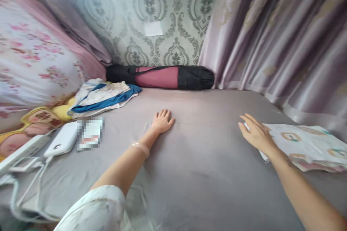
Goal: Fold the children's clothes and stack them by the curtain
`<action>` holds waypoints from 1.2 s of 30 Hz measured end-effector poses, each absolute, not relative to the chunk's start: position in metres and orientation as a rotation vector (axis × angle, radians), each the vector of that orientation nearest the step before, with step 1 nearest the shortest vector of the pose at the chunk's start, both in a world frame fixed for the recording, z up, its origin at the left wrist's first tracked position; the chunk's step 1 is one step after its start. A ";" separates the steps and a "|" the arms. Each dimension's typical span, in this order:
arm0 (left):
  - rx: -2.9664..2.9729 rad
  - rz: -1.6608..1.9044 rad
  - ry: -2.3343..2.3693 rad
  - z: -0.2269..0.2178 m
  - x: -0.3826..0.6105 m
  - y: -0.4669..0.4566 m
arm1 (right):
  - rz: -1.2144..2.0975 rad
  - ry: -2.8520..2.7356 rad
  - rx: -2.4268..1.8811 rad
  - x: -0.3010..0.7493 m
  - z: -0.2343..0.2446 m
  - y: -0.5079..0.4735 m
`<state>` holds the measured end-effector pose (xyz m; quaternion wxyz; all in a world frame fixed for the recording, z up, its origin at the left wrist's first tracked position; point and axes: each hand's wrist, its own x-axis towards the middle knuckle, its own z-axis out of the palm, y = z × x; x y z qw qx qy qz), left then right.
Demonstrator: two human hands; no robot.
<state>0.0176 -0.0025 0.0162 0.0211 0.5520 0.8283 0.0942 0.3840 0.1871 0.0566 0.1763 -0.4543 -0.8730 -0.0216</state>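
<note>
folded cloth [306, 144], out at three o'clock on the bed. see it? pale, with ring prints, lying flat on the grey sheet [206, 173].

yes. is the right hand [256, 135] gripping it?

no. the fingers are stretched out and relaxed, resting on the cloth's near corner with nothing pinched. it looks like a touch rather than a hold.

and the left hand [162, 122]?

flat, palm down near the middle of the sheet, fingers a little spread, holding nothing. there's a clear band [141, 148] round that wrist. i'd guess the person is leaning on that arm, or pressing the sheet flat.

what's the long thing at twelve o'clock?

a black and maroon roll bag [162, 76], lying on its side against the patterned wall [162, 11]. pushed back there it's well apart from both hands. its ends are closed, so i can't tell what's in it.

any other containers?

none that i can make out. at ten o'clock there's a loose pile of blue and white clothes [105, 97] beside the floral bedding [32, 57]. at nine o'clock a white power bank [61, 142] lies with white cables [27, 187] trailing off toward eight, all along the bed's edge.

and on the right?

a mauve curtain [284, 36], hanging from one to three o'clock, its hem just behind the folded cloth.
</note>
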 end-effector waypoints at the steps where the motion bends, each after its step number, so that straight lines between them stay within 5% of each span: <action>1: 1.713 0.300 2.552 0.016 0.017 -0.003 | -0.007 -2.513 -1.250 0.368 0.049 0.183; 10: 1.629 0.442 2.373 0.020 -0.004 0.001 | 0.245 -2.883 -0.989 0.201 0.018 0.101; 15: 1.428 0.933 2.114 0.039 -0.058 -0.019 | 0.330 -2.972 -0.722 0.152 0.023 0.047; 18: 1.228 1.100 2.393 0.051 -0.103 -0.050 | 0.272 -2.937 -0.671 0.146 0.016 0.036; 26: 0.719 0.995 2.977 0.087 -0.206 -0.141 | 0.201 -2.904 -0.680 0.146 0.009 0.037; 36: 0.378 0.848 3.146 0.106 -0.260 -0.176 | 0.223 -2.853 -0.680 0.146 0.007 0.036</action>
